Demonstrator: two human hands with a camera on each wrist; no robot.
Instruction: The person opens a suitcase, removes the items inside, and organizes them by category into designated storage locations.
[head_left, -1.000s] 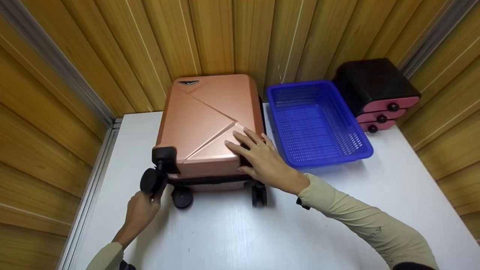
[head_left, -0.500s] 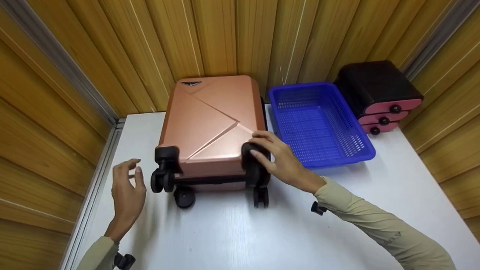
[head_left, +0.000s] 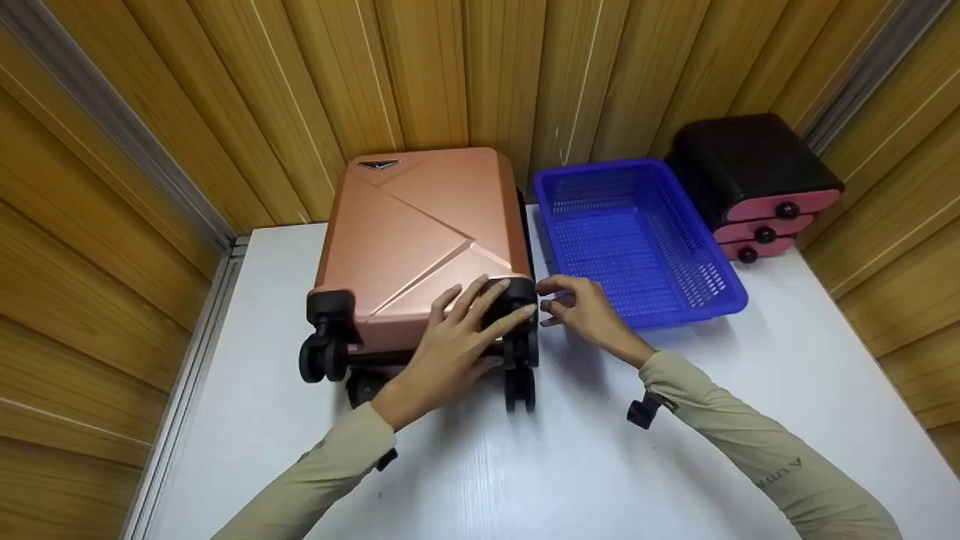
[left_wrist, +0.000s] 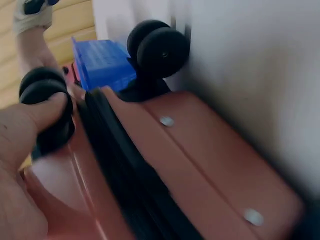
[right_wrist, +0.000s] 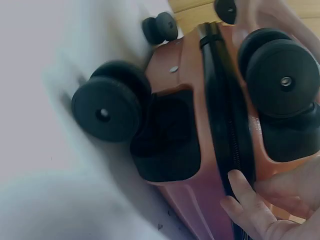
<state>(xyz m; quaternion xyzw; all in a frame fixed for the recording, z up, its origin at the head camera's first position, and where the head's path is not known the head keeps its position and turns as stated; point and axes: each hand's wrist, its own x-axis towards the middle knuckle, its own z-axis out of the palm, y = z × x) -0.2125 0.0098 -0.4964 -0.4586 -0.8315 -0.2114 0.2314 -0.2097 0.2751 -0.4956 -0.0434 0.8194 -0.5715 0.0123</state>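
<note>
Swung across since the earlier frame, per the head view, with left hand point(head_left: 442, 352) spread over the near right corner of the rose-gold hard-shell suitcase point(head_left: 420, 232), on the white tabletop point(head_left: 480, 487), and right hand point(head_left: 592, 309) shifted beside it, near the blue perforated plastic basket point(head_left: 735, 304). From the left wrist, touching 1 black twin-disc caster wheel point(left_wrist: 34, 87), probably steadying. From the right wrist, bending narrowly set fingers to the black zip band point(right_wrist: 222, 100), unclear whether pinching; likely the zip-handling step, next calling for firm hold.
</note>
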